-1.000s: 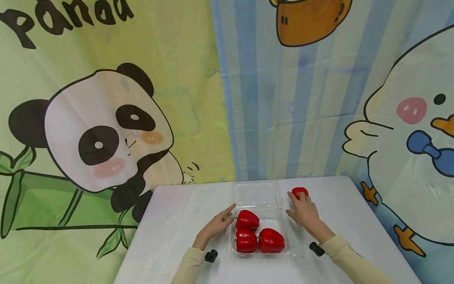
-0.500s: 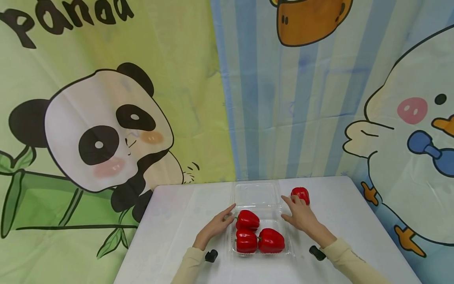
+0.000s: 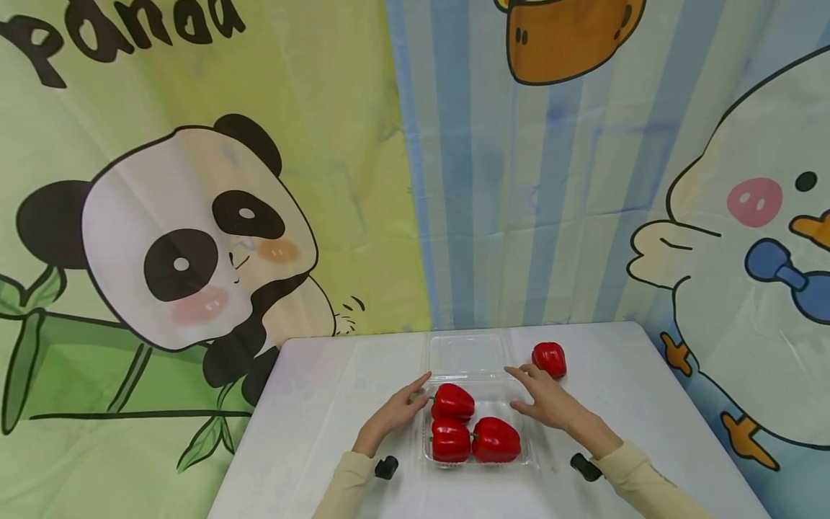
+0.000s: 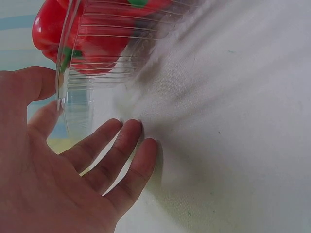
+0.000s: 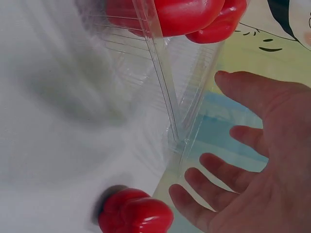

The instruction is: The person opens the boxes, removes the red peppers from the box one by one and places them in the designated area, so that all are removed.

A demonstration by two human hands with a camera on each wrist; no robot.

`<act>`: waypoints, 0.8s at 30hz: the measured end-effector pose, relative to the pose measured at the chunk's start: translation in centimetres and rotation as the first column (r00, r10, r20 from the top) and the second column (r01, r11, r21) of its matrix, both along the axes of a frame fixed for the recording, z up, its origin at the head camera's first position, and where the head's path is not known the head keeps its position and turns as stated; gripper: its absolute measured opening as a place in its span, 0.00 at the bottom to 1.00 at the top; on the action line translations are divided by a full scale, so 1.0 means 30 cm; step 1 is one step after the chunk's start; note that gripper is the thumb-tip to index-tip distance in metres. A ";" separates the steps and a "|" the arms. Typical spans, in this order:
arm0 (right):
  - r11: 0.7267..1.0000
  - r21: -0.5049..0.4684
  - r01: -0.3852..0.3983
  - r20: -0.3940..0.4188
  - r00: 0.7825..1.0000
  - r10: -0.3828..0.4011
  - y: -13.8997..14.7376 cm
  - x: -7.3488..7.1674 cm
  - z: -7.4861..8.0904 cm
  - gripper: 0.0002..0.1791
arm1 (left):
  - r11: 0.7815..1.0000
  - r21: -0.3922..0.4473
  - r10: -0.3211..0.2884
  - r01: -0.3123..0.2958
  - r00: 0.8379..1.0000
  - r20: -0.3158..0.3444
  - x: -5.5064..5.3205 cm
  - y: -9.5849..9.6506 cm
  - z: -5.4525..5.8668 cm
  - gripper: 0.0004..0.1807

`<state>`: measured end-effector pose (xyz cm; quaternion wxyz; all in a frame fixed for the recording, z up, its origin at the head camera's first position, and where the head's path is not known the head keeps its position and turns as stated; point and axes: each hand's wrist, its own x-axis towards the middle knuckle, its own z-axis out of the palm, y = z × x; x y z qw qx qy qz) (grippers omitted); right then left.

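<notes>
A clear plastic clamshell box (image 3: 496, 401) lies on the table with its lid (image 3: 470, 356) folded back flat. Inside are three red bell peppers: one at the back left (image 3: 453, 401), one at the front left (image 3: 450, 441) and one at the front right (image 3: 497, 440). My left hand (image 3: 394, 414) pinches the box's left rim (image 4: 62, 73) between thumb and index finger, the other fingers spread below. By the box's right back corner, my right hand (image 3: 552, 401) has its fingers spread with nothing in them. A fourth bell pepper (image 5: 136, 212) sits on the table just beyond it.
The white table (image 3: 331, 404) ends at a back edge against a printed curtain (image 3: 350, 180). Black wrist cameras (image 3: 386, 468) hang under both wrists, close over the tabletop.
My right hand has left the loose bell pepper and moved left and toward me, to the box's right side. The pepper now shows almost fully. My left hand has kept its place.
</notes>
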<state>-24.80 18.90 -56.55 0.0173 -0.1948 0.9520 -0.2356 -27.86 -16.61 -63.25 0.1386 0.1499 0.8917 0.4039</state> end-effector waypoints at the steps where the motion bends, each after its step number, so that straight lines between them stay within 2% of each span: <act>1: 1.000 -0.005 -0.009 0.008 1.000 0.009 0.001 0.001 -0.002 0.42 | 1.000 0.000 0.000 0.000 1.000 -0.001 0.000 0.000 0.001 0.30; 10: 0.995 -0.059 -0.080 0.099 0.991 0.086 0.004 0.013 0.006 0.46 | 1.000 -0.001 -0.001 0.001 1.000 -0.001 -0.002 0.001 0.001 0.30; 18: 0.987 -0.097 -0.130 0.216 0.965 0.148 -0.012 0.037 0.012 0.48 | 1.000 -0.005 -0.001 0.001 1.000 0.000 -0.003 0.001 -0.003 0.30; 24: 0.979 -0.120 -0.163 0.247 0.951 0.188 -0.020 0.050 0.010 0.47 | 1.000 -0.004 0.003 -0.003 1.000 0.005 0.000 0.001 0.002 0.30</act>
